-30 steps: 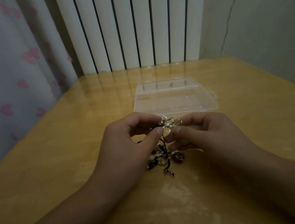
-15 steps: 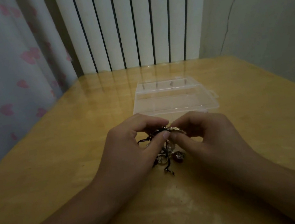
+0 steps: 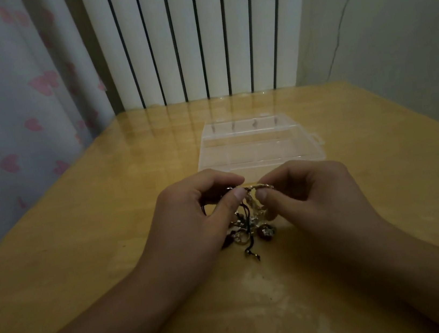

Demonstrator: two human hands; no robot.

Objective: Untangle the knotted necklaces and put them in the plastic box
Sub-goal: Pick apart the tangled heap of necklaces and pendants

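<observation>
A knotted bunch of necklaces (image 3: 249,227), black cords with silver and gold pieces and a small dark pendant, hangs between my hands and touches the table. My left hand (image 3: 200,217) pinches the dark cords at the top of the bunch with thumb and forefinger. My right hand (image 3: 310,196) pinches a gold chain part right beside it. The clear plastic box (image 3: 260,146) lies just behind my hands, with its lid down as far as I can see.
The yellow wooden table (image 3: 108,224) runs to a white ribbed radiator (image 3: 194,37) at the back. A curtain with pink hearts (image 3: 2,112) hangs on the left, a grey wall on the right.
Both hands have sunk a little toward the table with the bunch, and their fingertips have come closer together over the gold part.
</observation>
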